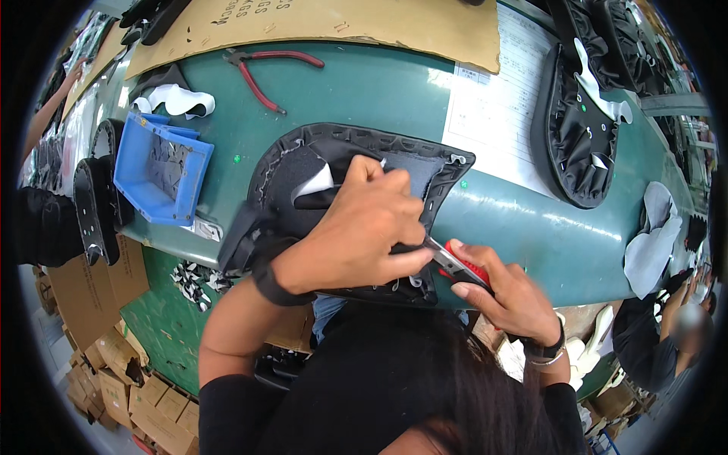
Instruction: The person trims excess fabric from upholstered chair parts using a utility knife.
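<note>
blue bin (161,171) left of cover (303,163); red-handled pliers (265,72) behind

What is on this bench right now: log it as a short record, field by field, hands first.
left hand: left hand pressing down on the black padded cover, fingers curled at its edge
right hand: right hand gripping a red-handled cutter, metal tip at the cover's edge under the left hand
surface: green bench
left of cover: blue plastic bin
behind cover: red-handled pliers, cardboard sheet
right of cover: printed paper sheet, second black cover, grey cloth
</note>
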`<act>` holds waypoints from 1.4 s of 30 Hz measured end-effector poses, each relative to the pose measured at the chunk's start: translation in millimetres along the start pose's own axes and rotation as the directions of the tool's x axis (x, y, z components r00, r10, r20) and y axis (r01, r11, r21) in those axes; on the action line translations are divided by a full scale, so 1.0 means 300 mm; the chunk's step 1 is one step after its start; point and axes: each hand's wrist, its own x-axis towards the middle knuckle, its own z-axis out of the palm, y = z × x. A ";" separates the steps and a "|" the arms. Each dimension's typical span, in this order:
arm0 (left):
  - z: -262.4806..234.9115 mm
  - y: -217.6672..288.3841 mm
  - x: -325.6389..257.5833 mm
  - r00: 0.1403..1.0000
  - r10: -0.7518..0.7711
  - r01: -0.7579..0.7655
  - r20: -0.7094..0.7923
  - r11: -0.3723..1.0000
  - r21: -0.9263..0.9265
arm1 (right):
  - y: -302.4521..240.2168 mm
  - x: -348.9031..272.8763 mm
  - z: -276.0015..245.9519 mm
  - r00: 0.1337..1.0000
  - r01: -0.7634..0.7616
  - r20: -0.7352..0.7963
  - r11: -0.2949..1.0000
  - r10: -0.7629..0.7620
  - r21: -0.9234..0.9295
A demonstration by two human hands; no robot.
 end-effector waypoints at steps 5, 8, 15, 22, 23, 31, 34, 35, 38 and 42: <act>-0.023 -0.023 0.012 0.991 -0.117 0.073 -0.068 0.887 -0.457 | 0.023 -0.077 0.070 0.994 0.086 -0.063 0.996 -0.085 0.025; -0.025 -0.051 0.002 0.933 -0.242 -0.031 -0.266 0.684 -0.729 | 0.030 -0.137 0.090 0.978 0.144 -0.111 0.953 -0.179 -0.267; -0.115 -0.055 -0.020 0.931 -0.063 0.154 -0.359 0.961 0.230 | 0.010 -0.140 0.066 0.962 0.091 -0.167 0.828 -0.217 -0.553; -0.231 0.035 -0.069 0.911 -0.381 0.341 0.159 0.911 0.233 | -0.063 -0.005 -0.131 0.987 0.081 -0.045 0.713 -0.156 -0.696; -0.210 0.008 -0.074 0.995 -0.083 0.078 0.063 0.993 0.085 | -0.068 0.017 -0.137 0.987 0.118 0.003 0.714 -0.160 -0.690; -0.130 -0.046 -0.031 0.902 -0.394 -0.067 -0.179 0.281 -0.957 | 0.000 -0.036 0.033 0.981 -0.006 -0.151 0.759 -0.122 -0.651; -0.314 -0.025 -0.227 0.591 -0.396 -0.724 -0.703 0.124 -0.678 | -0.028 -0.071 0.095 0.909 -0.010 -0.362 0.856 -0.208 -0.518; -0.335 0.011 -0.211 0.558 -0.328 -0.557 -0.762 0.532 -0.637 | -0.034 -0.062 0.106 0.907 0.006 -0.358 0.854 -0.224 -0.520; -0.275 0.048 -0.040 0.623 -0.058 0.232 -0.780 0.966 0.113 | -0.016 -0.050 0.080 0.928 -0.098 -0.359 0.861 -0.103 -0.499; -0.106 0.101 -0.010 0.934 -0.174 0.254 -0.313 0.937 0.238 | -0.054 -0.046 0.025 0.959 -0.082 -0.278 0.891 -0.051 -0.447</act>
